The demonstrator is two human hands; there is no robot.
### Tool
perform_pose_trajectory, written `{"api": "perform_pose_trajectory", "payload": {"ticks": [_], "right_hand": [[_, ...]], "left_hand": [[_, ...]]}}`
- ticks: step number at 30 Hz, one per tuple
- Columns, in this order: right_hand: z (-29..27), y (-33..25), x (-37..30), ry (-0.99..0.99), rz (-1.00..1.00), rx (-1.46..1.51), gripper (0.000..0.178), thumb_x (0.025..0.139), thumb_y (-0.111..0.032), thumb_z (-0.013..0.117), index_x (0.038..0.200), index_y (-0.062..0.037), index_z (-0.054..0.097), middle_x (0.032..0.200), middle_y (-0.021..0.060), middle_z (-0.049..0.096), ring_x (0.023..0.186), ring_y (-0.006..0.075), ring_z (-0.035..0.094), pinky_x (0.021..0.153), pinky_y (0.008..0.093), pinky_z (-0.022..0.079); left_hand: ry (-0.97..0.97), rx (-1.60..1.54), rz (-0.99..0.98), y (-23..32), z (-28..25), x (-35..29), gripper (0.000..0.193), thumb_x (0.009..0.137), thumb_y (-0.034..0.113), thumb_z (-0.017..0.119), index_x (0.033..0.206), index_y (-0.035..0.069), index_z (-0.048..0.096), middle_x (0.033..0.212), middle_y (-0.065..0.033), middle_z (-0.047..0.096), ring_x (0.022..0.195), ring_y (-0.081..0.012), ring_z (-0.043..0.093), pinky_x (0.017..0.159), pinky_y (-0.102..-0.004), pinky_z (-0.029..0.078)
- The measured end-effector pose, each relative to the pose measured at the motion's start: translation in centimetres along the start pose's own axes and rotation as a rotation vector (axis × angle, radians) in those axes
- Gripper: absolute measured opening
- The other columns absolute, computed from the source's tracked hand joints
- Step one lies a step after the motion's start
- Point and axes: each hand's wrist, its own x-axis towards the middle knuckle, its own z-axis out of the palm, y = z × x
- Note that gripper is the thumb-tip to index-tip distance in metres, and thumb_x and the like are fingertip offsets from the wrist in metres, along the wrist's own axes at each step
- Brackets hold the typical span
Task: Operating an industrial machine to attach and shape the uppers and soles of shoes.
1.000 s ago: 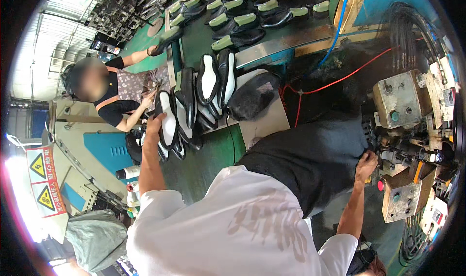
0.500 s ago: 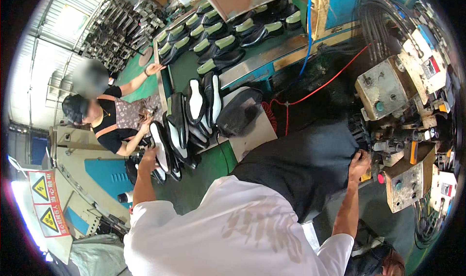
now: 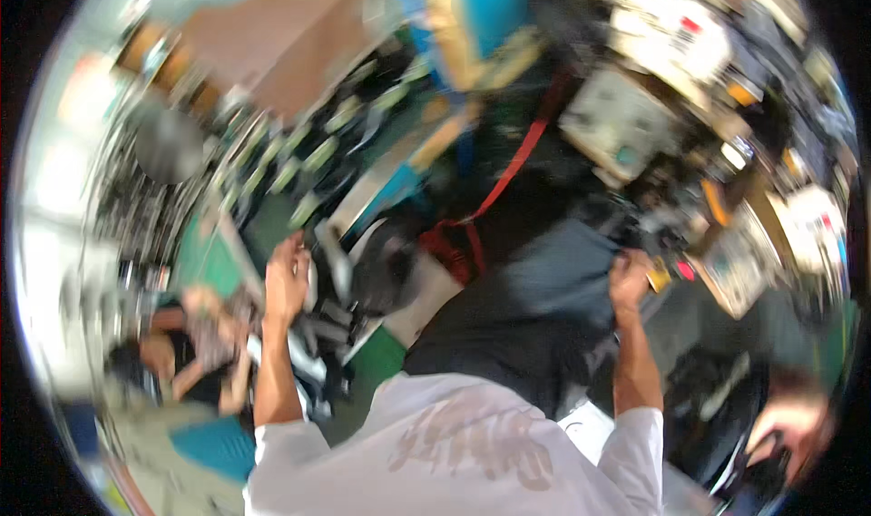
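My left hand (image 3: 288,280) is over the heaped shoes on the left, its fingers pointing away from me. A pale edge, perhaps a shoe's white sole, runs along its right side. Motion smears the fingers, so whether they grip that shoe is unclear. Black shoes (image 3: 307,357) with white soles lie beside and below my left forearm. On the right, my right hand (image 3: 629,278) is closed at the far end of the black cloth over my lap (image 3: 508,326), close to the machine. What its curled fingers hold is hidden.
More dark shoes with green linings (image 3: 319,156) stand in rows on the bench beyond. A red hose (image 3: 514,167) crosses the middle. Machine control boxes (image 3: 617,121) crowd the right. A co-worker (image 3: 204,348) is at the left; another person's hand (image 3: 791,425) shows at the lower right.
The view has swung and blurred, shifting the machine left and the co-worker lower. My left hand has moved up and away from me over the shoe heap. My right hand stays by the machine.
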Motion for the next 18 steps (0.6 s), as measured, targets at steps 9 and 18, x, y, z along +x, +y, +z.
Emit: {"api": "perform_pose_trajectory", "payload": {"ticks": [9, 18], "right_hand": [[-4.4, -3.1, -6.4, -0.184, 0.44, 0.07, 0.054, 0.108, -0.034, 0.06, 0.154, -0.0048, 0.06, 0.153, 0.0293, 0.06, 0.147, 0.0478, 0.053, 0.124, 0.0536, 0.044], [-16.1, -8.3, -47.5, 0.534, 1.629, -0.442, 0.037, 0.095, -0.016, 0.071, 0.128, -0.0007, 0.076, 0.133, 0.0245, 0.073, 0.13, 0.0413, 0.068, 0.111, 0.0491, 0.057]], "left_hand": [[-0.84, -0.436, 0.955, 30.5, 29.0, 0.5, 0.038, 0.105, 0.007, 0.065, 0.141, -0.004, 0.067, 0.136, -0.0257, 0.068, 0.128, -0.0454, 0.066, 0.111, -0.0492, 0.052], [-1.042, -0.466, 1.871, 33.6, 37.7, -15.2, 0.027, 0.1, 0.018, 0.069, 0.121, 0.003, 0.077, 0.102, -0.0143, 0.079, 0.108, -0.0348, 0.072, 0.106, -0.0508, 0.05]]}}
